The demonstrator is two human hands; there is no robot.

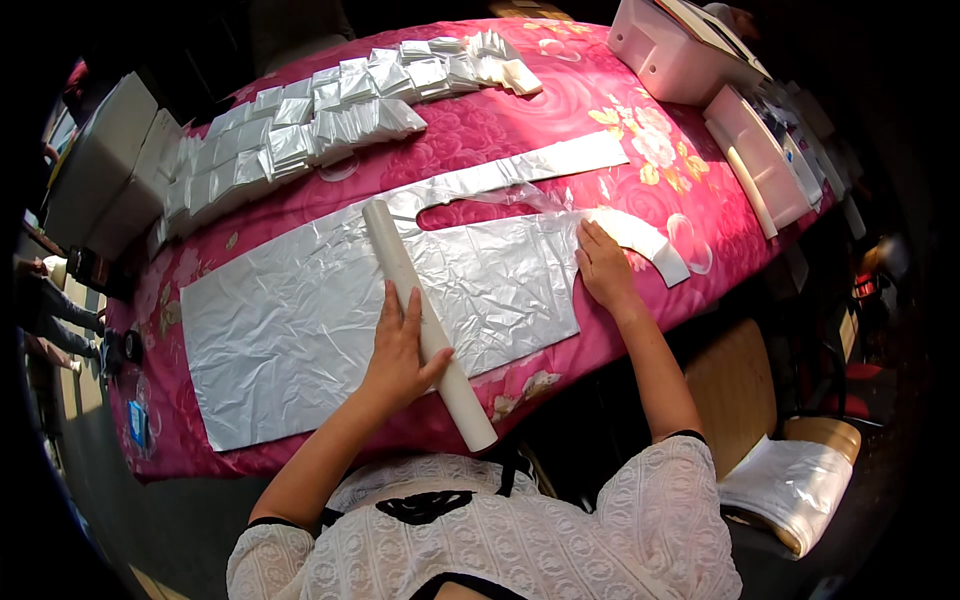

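Observation:
A thin, creased white plastic sheet lies spread over the table, with a long strap-like strip and a curved white end at its right. Across the sheet, slanting toward me, is a pale tube. My left hand rests on this tube with fingers apart and its thumb over the tube's upper side. Flat on the sheet's right part, at the base of the curved end, lies my right hand, its fingers stretched out. Neither hand is closed round anything.
Several rows of folded white packets cover the far left of the pink flowered tablecloth. White foam boxes stand at the far right and left. A wooden chair with white plastic on it is at my right.

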